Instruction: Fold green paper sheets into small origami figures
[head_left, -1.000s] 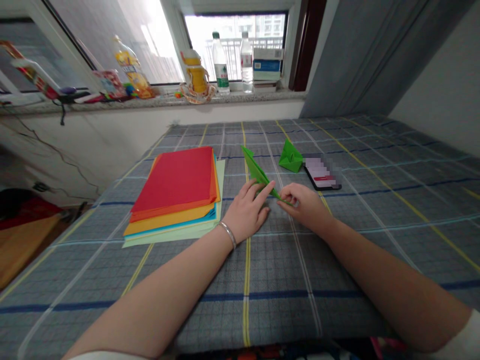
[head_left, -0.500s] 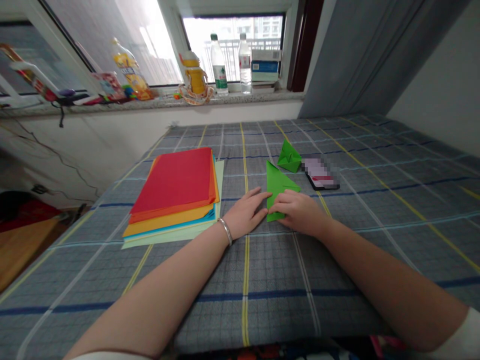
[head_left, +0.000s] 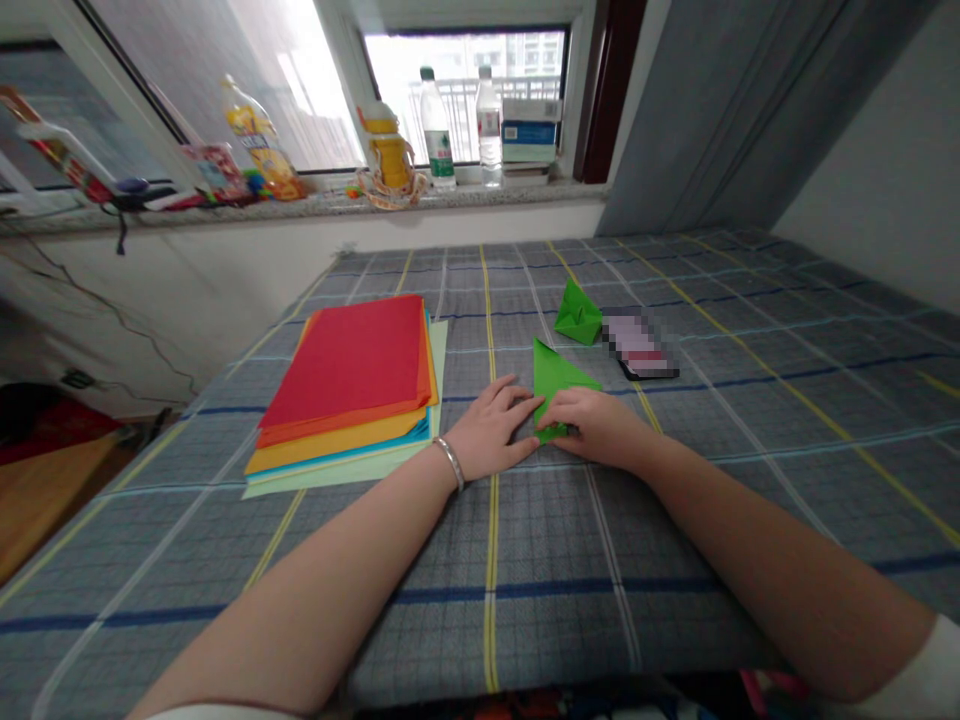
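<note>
A folded sheet of green paper [head_left: 555, 372], roughly triangular, lies on the checked cloth in front of me. My left hand [head_left: 495, 425], with a silver bangle at the wrist, rests at the paper's left edge, its fingers spread and the tips touching it. Over the paper's lower right part my right hand [head_left: 589, 422] is curled, thumb and fingers pinching its near corner. That corner is partly hidden by the fingers. Just beyond stands a second, finished-looking green folded paper piece [head_left: 578, 314].
Left of my hands lies a stack of coloured paper [head_left: 352, 365], red on top. A phone [head_left: 641, 345] with a blurred screen lies at right. Bottles [head_left: 438, 135], a yellow drinking cup [head_left: 390, 155] and boxes [head_left: 531, 135] stand on the windowsill. A checked cloth [head_left: 420, 630] covers the surface.
The green paper's top point has come slightly nearer to me. My right hand's fingers have curled further at the near corner, and the left fingertips have shifted slightly along the edge.
</note>
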